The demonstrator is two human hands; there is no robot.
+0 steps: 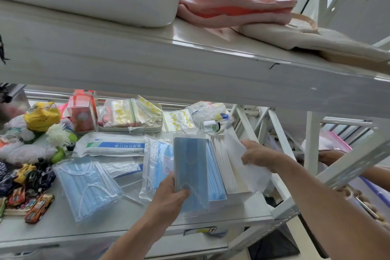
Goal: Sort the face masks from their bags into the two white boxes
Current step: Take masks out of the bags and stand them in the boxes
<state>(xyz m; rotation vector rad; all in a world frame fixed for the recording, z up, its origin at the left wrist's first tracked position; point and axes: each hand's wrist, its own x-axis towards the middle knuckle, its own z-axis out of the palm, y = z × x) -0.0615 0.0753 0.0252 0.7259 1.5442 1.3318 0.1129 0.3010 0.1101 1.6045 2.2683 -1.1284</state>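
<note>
Hands: left [171, 193] grips blue masks [191, 167], right [258, 155] pinches white bag [242, 154] at shelf edge [232, 220].

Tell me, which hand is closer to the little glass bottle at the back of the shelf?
The right hand. It holds white masks just below and right of the glass bottle. The left hand grips the blue stack much nearer the shelf's front edge.

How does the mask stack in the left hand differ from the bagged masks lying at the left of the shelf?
The mask stack is held upright in the left hand beside the white box; the bagged masks lie flat on the shelf, untouched. The stack looks a deeper blue and squared up; the bagged ones look paler and fanned out in a clear bag. Both are blue pleated masks with ear loops.
</note>
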